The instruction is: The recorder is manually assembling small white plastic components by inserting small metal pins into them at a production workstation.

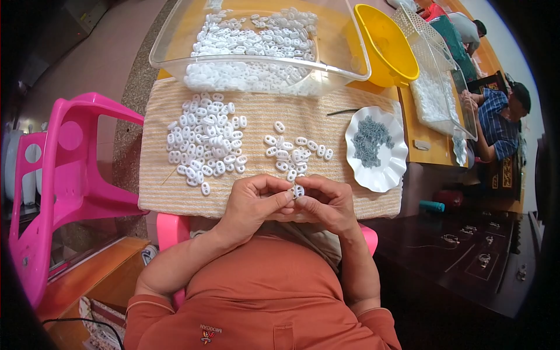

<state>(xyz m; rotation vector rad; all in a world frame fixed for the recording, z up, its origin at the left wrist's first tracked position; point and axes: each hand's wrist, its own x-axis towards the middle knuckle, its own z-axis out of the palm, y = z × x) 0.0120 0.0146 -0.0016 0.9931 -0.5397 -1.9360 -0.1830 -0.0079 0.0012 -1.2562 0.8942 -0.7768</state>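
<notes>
Between my two hands, just off the table's near edge, is a small white oval plastic piece with two dark holes (298, 191). My left hand (256, 201) pinches at its left side, thumb and forefinger together. My right hand (326, 201) has its thumb and forefinger closed on the piece. Just beyond my fingertips lies a small loose group of like white pieces (297, 155). A larger pile of them (207, 137) spreads to the left on the striped cloth (256, 116). Small grey parts (370, 140) fill the middle of a white scalloped plate (391, 175) on the right.
A clear plastic bin (256, 67) with many white pieces stands at the back, beside a yellow basin (385, 44). A thin black rod (342, 112) lies near the plate. A pink chair (49, 192) is on the left. Another person (496, 116) sits at the far right near another bin.
</notes>
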